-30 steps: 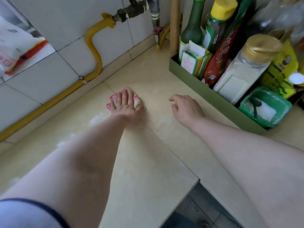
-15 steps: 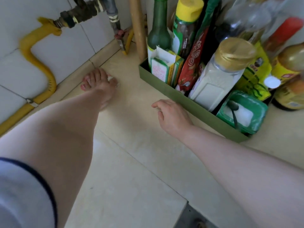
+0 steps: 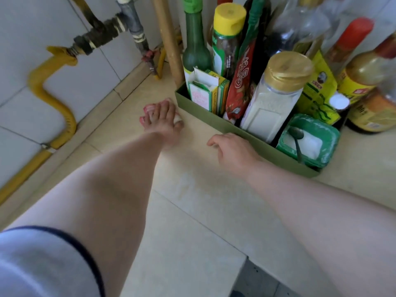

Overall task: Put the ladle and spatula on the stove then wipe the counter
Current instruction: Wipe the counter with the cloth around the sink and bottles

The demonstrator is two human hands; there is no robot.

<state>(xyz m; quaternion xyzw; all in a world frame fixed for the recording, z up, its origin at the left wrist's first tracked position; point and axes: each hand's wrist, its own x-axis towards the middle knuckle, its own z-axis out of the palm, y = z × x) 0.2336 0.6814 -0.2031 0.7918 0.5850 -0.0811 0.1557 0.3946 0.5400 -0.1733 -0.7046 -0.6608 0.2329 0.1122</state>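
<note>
My left hand presses a small pink and white cloth flat on the beige tiled counter, right beside the near left corner of the green condiment box. Only the edges of the cloth show between and past my fingers. My right hand rests on the counter with its fingers loosely curled and nothing in it, against the front wall of the green box. A faint wet streak lies on the tile below the right hand. Neither ladle, spatula nor stove is in view.
The green box holds a green bottle, a yellow-capped bottle, a gold-lidded jar, packets and a green salt tub with a spoon. More bottles stand at the right. A yellow gas hose and valve run along the wall. The counter edge drops off at the bottom right.
My left hand has slid the cloth away from me and rightward, from the open tile to the corner of the green box. My right hand has stayed by the box front.
</note>
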